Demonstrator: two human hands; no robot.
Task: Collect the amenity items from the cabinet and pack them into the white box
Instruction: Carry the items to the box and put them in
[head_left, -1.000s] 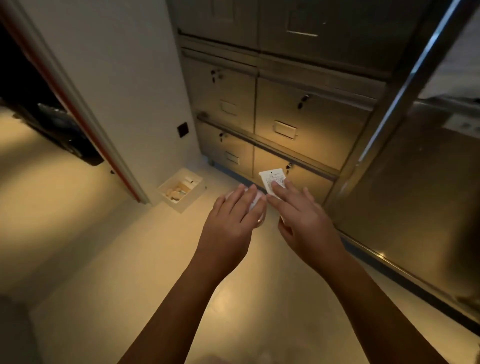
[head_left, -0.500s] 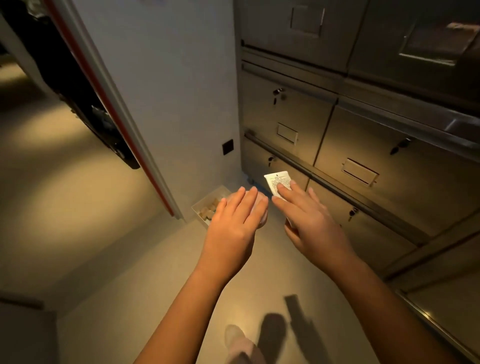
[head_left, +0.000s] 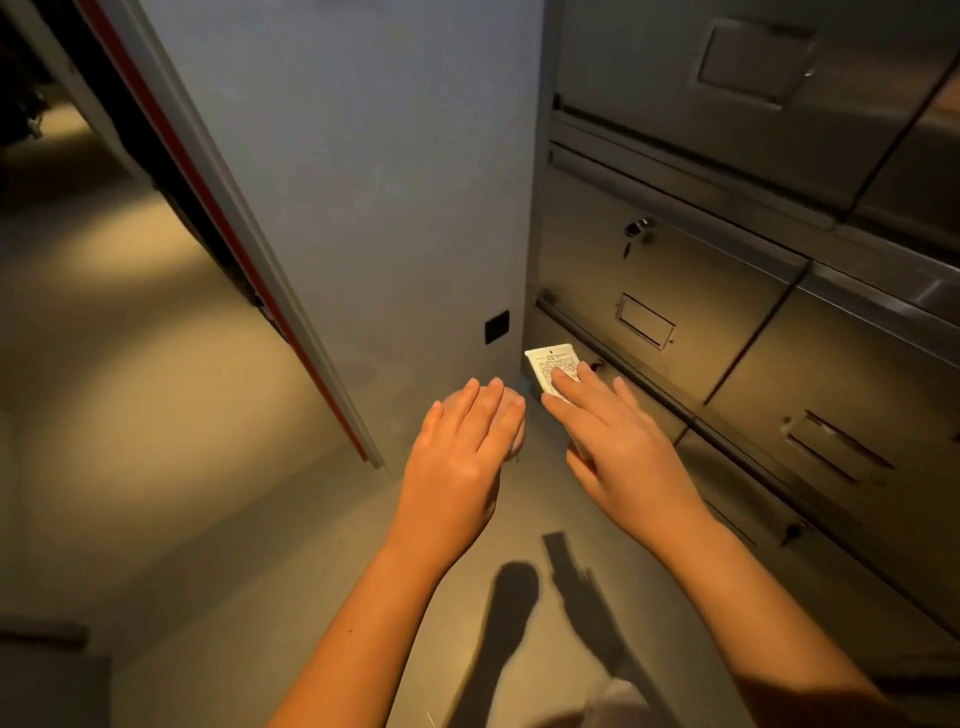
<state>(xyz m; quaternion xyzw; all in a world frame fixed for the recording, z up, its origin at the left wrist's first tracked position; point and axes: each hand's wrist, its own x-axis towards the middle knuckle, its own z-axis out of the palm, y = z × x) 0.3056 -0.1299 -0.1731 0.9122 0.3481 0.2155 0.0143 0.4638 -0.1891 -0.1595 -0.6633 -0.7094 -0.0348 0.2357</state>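
Left hand (head_left: 460, 457) cups a round pale item (head_left: 449, 401); right hand (head_left: 621, 452) holds a printed white tube (head_left: 549, 362).

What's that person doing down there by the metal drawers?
A person is holding two small things above the floor. The left hand holds a round pale item, mostly hidden under its fingers. The right hand pinches a white printed tube. The metal drawers beside them are shut, and no white box is in view.

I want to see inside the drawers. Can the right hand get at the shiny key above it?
Probably not yet. Nothing stands between the right hand and the key, but its fingers are busy holding a white tube, so turning the key would be awkward.
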